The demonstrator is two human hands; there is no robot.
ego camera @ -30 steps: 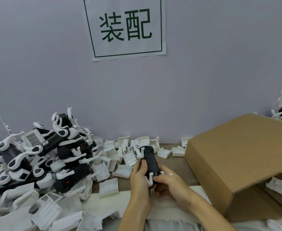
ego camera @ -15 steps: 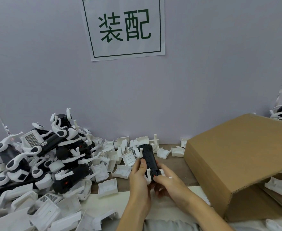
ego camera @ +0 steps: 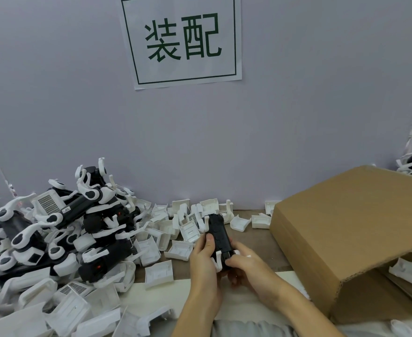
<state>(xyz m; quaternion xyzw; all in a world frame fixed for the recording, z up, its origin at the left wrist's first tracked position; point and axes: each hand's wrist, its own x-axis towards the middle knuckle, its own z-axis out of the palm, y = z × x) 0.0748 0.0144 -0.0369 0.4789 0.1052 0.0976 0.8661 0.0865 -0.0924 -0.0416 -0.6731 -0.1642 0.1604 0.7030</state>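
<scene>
Both hands hold one black part (ego camera: 218, 233) above the table (ego camera: 261, 242), in front of the cardboard box (ego camera: 346, 229): the left hand (ego camera: 203, 261) grips its left side, thumb on top. Its near end, with a white piece (ego camera: 218, 262), is pinched by the right hand (ego camera: 246, 269)

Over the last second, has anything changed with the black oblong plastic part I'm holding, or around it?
Hardly anything. The left hand and right hand still grip the black oblong plastic part, a white plastic clip at its near end; only their grip shifted slightly. Nothing was taken or let go. The brown cardboard box and the heap of black and white plastic parts lie as before.
</scene>
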